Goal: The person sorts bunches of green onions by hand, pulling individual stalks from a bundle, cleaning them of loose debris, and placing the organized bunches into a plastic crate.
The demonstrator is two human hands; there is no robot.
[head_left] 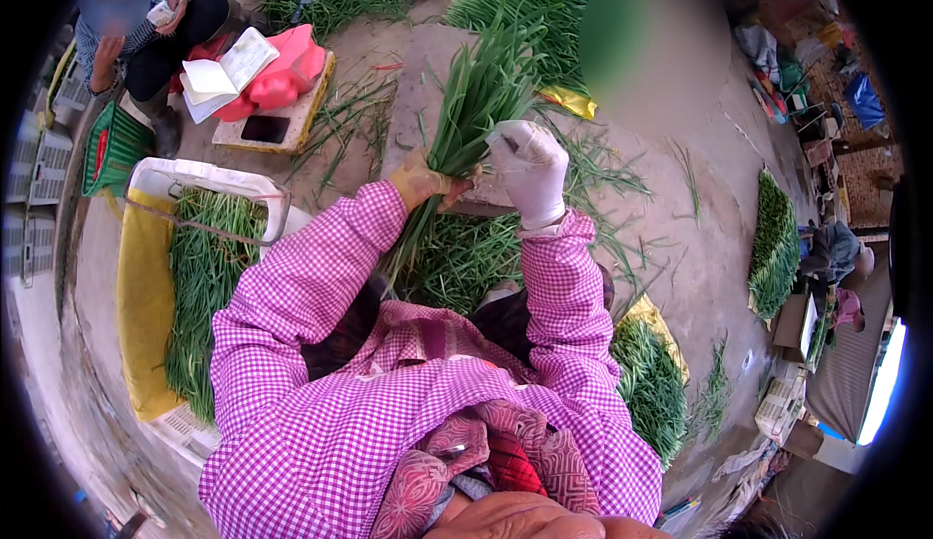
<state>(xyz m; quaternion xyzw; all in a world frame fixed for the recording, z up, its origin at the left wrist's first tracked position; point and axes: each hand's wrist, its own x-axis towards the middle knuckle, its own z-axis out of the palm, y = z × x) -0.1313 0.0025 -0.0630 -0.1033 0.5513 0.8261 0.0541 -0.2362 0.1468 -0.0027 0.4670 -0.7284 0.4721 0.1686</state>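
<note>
Stretching across the whole frame, the grey floor (pixel 714 204) carries everything here. At the left stands a white crate (pixel 260 189) packed with long green stalks (pixel 209 286), a yellow cloth (pixel 146 315) hung down its outer side. In the upper middle lies a flat grey slab (pixel 413 82), and beyond it, at the top, a broad heap of greens (pixel 510 0) with its stalks laid much the same way. A looser pile (pixel 462 262) lies low in the centre, between the wearer's legs, and a smaller heap (pixel 649 383) sits at the lower right beside a yellow wrapping (pixel 656 320).

Next in size comes the bunch (pixel 481 97) of green stalks, held up just above the centre of the frame, its leafy ends fanning towards the top and its other ends slanting down to the lower left. The left hand (pixel 423 181), in a yellowish covering, has its grip wrapped around the bunch at its narrow part. The right hand (pixel 533 165), white-gloved, is raised just beside the bunch on its right, fingers bent inward; whether its grip has closed on a stalk, a tie or nothing cannot be told.

The step in hand appears to be gathering and dressing this one bunch. The next move probably calls for a steady left grip while the right fingers work at the narrow part. Smallest of all, stray stalks (pixel 622 247) are scattered right of centre.
</note>
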